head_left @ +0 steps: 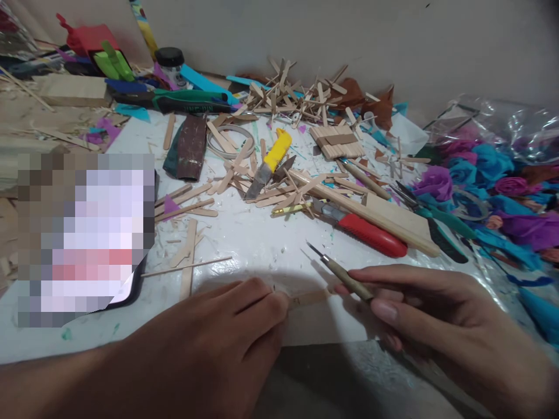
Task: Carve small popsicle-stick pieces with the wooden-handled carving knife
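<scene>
My left hand (pixel 218 343) is closed in a pinch on one end of a small flat wooden stick piece (pixel 311 298) lying at the near edge of the white table (pixel 244 233). My right hand (pixel 441 326) grips a thin craft knife (pixel 338 272) with a wooden handle; its dark pointed blade angles up and to the left, just above the stick piece. The fingers of both hands nearly meet over the stick.
A red-handled cutter (pixel 367 231) and a long wooden slat (pixel 362 212) lie behind my right hand. A yellow utility knife (pixel 271 162), scattered stick pieces (pixel 288 96), a blurred phone (pixel 87 238) at left, and paper flowers (pixel 480 180) in plastic at right.
</scene>
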{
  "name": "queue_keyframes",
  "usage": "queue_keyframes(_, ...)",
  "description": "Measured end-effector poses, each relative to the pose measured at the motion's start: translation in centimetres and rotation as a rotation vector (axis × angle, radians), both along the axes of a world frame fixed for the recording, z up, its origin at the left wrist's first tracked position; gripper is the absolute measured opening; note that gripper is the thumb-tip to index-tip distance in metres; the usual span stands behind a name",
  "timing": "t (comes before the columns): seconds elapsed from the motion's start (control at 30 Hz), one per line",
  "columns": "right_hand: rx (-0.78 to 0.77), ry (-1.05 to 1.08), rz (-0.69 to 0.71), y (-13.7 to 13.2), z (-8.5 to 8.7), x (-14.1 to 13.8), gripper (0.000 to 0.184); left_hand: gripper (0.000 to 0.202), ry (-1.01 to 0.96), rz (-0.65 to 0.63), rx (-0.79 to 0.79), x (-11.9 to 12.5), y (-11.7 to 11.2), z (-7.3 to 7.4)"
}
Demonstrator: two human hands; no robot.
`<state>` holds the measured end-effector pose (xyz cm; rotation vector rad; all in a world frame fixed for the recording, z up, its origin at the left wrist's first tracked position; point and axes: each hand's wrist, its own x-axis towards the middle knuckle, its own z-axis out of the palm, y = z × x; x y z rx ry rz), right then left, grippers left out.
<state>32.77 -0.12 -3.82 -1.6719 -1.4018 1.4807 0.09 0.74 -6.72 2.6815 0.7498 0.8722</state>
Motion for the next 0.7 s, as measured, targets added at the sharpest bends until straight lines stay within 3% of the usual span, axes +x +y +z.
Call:
queue_keyframes(0.13, 0.384, -0.282, 0.130, -1.2, -0.1, 0.3, 0.026, 0.044, 0.031, -0.003, -0.001, -0.1, 0.0, -0.2)
queue_keyframes(0.23, 0.647, -0.414, 0.161, -2.2, -0.3, -0.5, 0.023, 0.048, 0.038, 0.012, -0.009, 0.0, -0.2, 0.0)
queue_keyframes(0.33, 0.676, -0.380, 0.325, -2.2, -0.1, -1.0, 0.041, 0.053, 0.027, 0.015, -0.014, 0.1, -0.2, 0.1)
queue_keyframes(0.4, 0.663, -0.372, 0.396, -1.7, 0.3, -1.1, 0.042, 0.054, 0.018, 0.008, -0.010, 0.1, -0.2, 0.1)
queue_keyframes(0.53, 0.673, -0.355, 0.430, -0.4, 0.6, -1.5, 0.028, 0.060, 0.013, 0.010, -0.014, 0.0, -0.1, 0.0)
queue_keyframes(0.7, 0.675, -0.325, 0.441, 0.2, -0.2, -1.5, 0.035, 0.065, 0.003, 0.013, -0.025, 0.0, 0.4, -0.1)
